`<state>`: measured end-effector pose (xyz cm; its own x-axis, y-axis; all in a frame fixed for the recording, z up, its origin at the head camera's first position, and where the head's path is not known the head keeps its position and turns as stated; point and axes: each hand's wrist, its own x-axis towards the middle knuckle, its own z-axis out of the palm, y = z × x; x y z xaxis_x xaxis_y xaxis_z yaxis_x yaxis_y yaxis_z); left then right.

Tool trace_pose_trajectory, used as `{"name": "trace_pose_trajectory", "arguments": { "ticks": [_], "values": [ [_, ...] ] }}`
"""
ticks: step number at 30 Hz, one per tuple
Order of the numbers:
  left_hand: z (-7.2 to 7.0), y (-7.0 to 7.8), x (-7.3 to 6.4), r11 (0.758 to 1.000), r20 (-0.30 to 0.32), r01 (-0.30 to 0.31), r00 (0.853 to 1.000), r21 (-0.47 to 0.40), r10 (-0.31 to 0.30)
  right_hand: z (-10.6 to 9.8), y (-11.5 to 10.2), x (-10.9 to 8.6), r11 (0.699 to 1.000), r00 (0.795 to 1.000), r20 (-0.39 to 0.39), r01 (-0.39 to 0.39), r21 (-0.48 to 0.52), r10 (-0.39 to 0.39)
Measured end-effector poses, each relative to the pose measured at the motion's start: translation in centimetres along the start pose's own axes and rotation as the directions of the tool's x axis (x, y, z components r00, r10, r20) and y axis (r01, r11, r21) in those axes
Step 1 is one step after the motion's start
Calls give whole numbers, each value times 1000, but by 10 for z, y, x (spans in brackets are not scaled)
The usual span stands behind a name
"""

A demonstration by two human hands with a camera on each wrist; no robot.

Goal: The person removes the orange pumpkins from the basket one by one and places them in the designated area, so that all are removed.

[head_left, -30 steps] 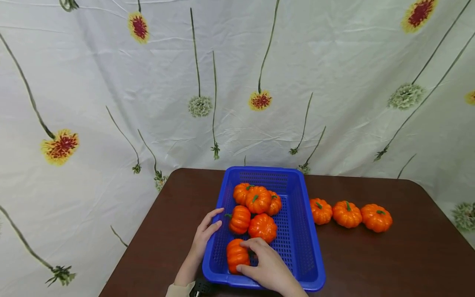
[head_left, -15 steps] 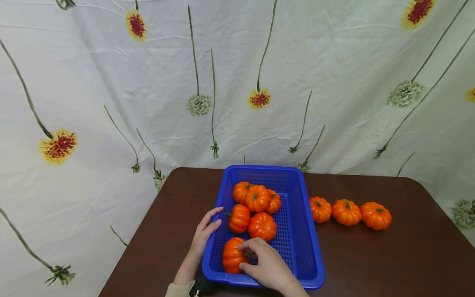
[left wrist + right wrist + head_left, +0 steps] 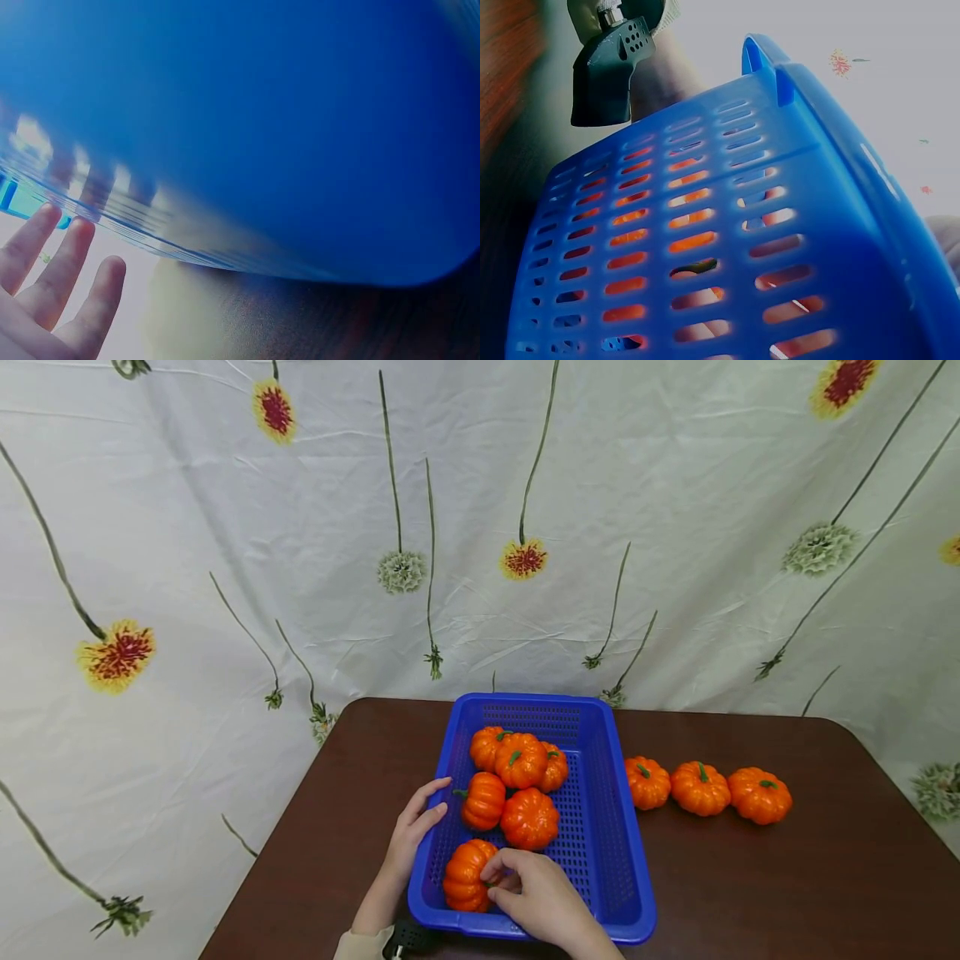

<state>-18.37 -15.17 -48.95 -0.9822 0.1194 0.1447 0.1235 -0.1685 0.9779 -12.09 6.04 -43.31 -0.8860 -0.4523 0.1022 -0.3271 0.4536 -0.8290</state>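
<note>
A blue slotted plastic basket (image 3: pixel 637 868) stands on the table with several small orange pumpkins inside. At its near left corner, a pumpkin (image 3: pixel 463 878) lies on its side, stem end to the right. The right hand (image 3: pixel 546 897) reaches over the near rim, its thumb and curled fingers pinching that pumpkin at the stem. In the right wrist view, the basket's near wall (image 3: pixel 780 217) hides most of this grip; orange shows through the slots. The left hand (image 3: pixel 411 831) rests against the basket's left side, fingers extended; in the left wrist view its fingers (image 3: pixel 64 259) lie straight along the wall.
Farther back in the basket, the other pumpkins (image 3: pixel 530 818) sit clustered toward the left. Three more pumpkins (image 3: pixel 701 789) stand in a row on the dark brown table (image 3: pixel 750 893), right of the basket. A white flowered cloth (image 3: pixel 337 527) hangs behind the table's far edge.
The near pumpkin has shifted slightly left and turned, its stem end now toward the right hand. The right thumb and fingers have closed together at the stem. The left hand stays put.
</note>
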Motion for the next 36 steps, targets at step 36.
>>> {"name": "trace_pose_trajectory", "arguments": {
  "ticks": [36],
  "values": [
    [0, 2, -1, 1000, -8, 11, 1000, 17, -10, -11, -6, -3, 996, 994, -110, -19, 86, 29]
  ]
}}
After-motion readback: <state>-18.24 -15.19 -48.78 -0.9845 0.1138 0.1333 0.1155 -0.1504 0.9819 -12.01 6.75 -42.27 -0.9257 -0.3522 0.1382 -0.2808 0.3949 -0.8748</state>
